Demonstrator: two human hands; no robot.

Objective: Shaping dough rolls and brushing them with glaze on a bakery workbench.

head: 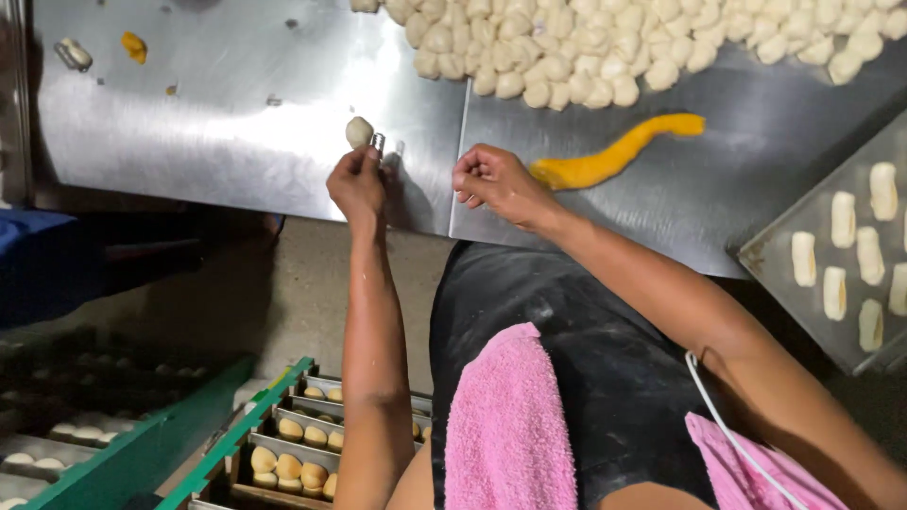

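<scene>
Steel tabletop (236,113) | my left hand (357,184) pinches a small metal tool (378,143), tip touching the dough ball (358,131) at 11 o'clock: I'd keep it light and upright | my right hand (496,179) loosely clenched, grasping nothing I can see | orange dough strip (614,151) at its 2 o'clock, dough pile (614,47) beyond.

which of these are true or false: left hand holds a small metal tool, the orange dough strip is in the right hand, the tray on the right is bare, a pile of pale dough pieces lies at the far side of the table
1. The left hand holds a small metal tool. True; a pale dough ball sits at its tip.
2. The orange dough strip is in the right hand. False; it lies on the steel table beside that closed hand.
3. The tray is bare. False; it carries rows of pale oblong pieces.
4. A pile of pale dough pieces lies far across the table. True.
</scene>
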